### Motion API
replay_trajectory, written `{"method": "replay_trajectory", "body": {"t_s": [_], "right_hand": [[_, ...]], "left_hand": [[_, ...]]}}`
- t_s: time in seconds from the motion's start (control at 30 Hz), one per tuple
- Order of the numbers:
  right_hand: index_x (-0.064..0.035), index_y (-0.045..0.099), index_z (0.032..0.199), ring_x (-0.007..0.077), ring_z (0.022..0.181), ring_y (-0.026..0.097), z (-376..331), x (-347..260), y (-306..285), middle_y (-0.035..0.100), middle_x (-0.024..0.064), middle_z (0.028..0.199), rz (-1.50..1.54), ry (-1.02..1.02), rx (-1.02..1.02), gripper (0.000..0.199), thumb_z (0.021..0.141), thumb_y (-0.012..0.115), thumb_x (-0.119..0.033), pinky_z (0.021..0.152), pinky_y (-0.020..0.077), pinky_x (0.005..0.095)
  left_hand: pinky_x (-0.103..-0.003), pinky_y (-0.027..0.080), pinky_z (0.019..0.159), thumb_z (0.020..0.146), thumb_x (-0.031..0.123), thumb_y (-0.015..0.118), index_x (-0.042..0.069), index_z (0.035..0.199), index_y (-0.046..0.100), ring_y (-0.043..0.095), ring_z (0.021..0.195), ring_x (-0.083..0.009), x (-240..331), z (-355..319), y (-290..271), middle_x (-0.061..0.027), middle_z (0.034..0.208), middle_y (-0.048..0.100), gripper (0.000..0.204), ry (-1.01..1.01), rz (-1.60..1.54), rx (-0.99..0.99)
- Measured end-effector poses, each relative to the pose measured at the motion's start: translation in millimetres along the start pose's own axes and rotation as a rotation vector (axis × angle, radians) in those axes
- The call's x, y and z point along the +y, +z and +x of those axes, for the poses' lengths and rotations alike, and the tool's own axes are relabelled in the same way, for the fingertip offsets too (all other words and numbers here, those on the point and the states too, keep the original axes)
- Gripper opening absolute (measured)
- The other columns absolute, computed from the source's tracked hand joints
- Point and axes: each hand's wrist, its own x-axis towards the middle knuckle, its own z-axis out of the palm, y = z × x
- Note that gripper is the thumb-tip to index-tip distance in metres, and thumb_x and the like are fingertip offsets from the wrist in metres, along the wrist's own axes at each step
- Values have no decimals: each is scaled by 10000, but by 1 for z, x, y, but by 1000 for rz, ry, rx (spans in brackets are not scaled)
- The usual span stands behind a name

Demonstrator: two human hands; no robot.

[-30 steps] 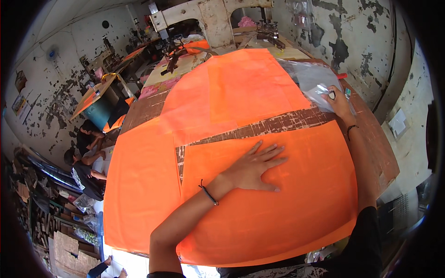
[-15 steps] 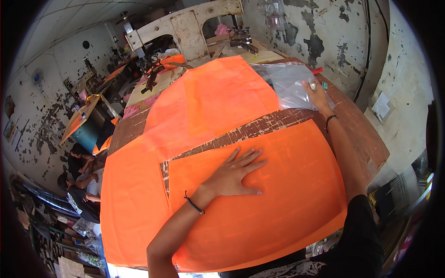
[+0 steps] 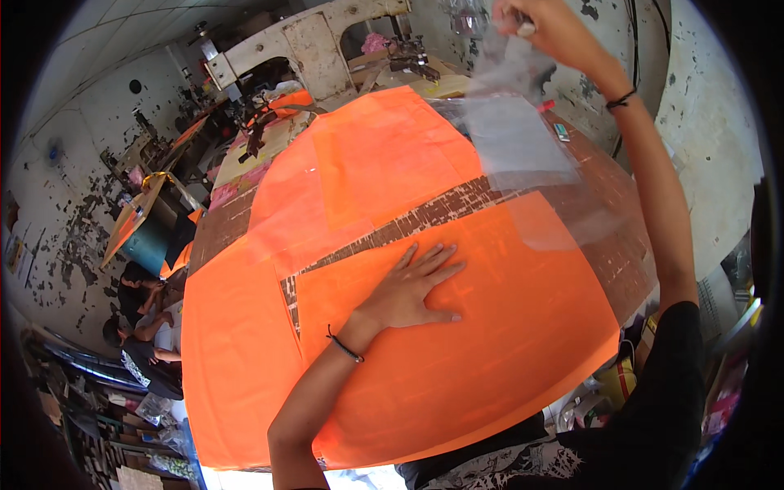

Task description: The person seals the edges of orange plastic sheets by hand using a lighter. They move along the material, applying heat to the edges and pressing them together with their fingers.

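My left hand (image 3: 408, 294) lies flat, fingers spread, on a large orange sheet (image 3: 490, 343) at the table's near side. High at the upper right, my raised right hand (image 3: 543, 28) has its fingers closed on a clear plastic sheet (image 3: 500, 73). The plastic is smeared by motion. It hangs from the hand and trails down over the table and the orange sheet's far right corner. More clear plastic (image 3: 518, 135) shows on the table below that hand; whether it is one piece with the raised part, I cannot tell. Another orange sheet (image 3: 376, 163) lies farther off.
Worn brown tabletop (image 3: 612, 245) shows along the right side. A red object (image 3: 545, 106) and a small teal-and-white item (image 3: 561, 132) lie near the plastic. A large pale machine frame (image 3: 318, 49) stands behind. Two people (image 3: 147, 327) sit at the lower left.
My right hand has risen from the table toward the upper right, lifting the plastic, which now sweeps across the orange sheet's corner. The left hand stays flat on the sheet.
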Motion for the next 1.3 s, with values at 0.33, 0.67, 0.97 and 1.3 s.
{"method": "replay_trajectory", "body": {"t_s": [0.33,0.67,0.97,1.3], "right_hand": [[-71,583,950,54,507,488,-33,-123,-78,552,-6,636,759,910,172,73,936,606,-140,445,399,194],[-70,540,1035,108,537,532,-187,-162,-31,643,100,740,1089,1272,-220,276,874,680,-244,489,409,241],[41,536,1165,361,778,604,-308,-144,-25,583,142,788,108,704,-589,598,830,681,-433,766,471,442],[36,503,1235,351,759,617,-289,-94,18,608,152,825,121,761,-665,623,871,617,-457,688,469,431]], "left_hand": [[-477,158,1176,670,357,833,144,1522,35,215,1418,-358,0,1,-3,-188,1540,213,1187,-11,-654,403],[-508,436,981,811,830,273,117,1520,87,520,1191,-412,20,0,-29,-269,1397,418,1022,-54,-1620,482],[-508,515,905,885,716,288,-37,1480,51,584,1094,-418,-27,-3,-8,-318,1358,421,989,-301,-1777,453],[-357,573,797,873,151,674,13,1446,277,656,959,-253,-32,-5,6,-205,1250,568,711,-503,-981,341]]}}
